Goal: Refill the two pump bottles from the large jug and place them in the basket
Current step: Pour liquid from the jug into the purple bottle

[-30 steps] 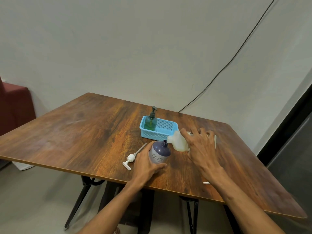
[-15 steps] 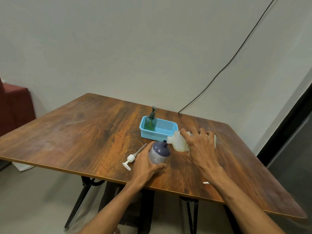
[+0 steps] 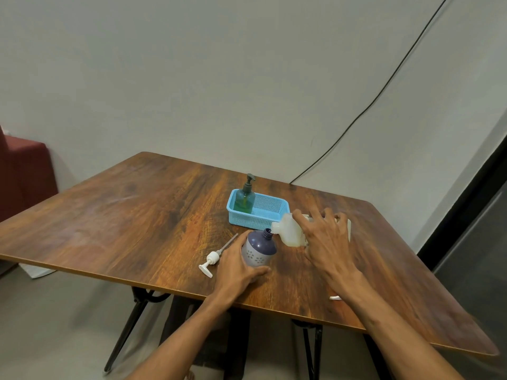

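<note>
A purple-topped grey bottle (image 3: 259, 248) stands uncapped on the wooden table (image 3: 137, 223), and my left hand (image 3: 237, 267) grips its side. My right hand (image 3: 325, 239) holds the large white jug (image 3: 288, 233) tipped on its side, the spout touching the purple bottle's open neck. The bottle's white pump head (image 3: 212, 260) lies on the table to the left. A green pump bottle (image 3: 245, 200) stands upright in the left end of the blue basket (image 3: 270, 218), just behind the jug.
A small white cap (image 3: 335, 298) lies near the table's front edge, partly hidden by my right forearm. A black cable (image 3: 384, 86) runs down the wall to the table's back edge. A dark red seat (image 3: 24, 171) stands at the far left.
</note>
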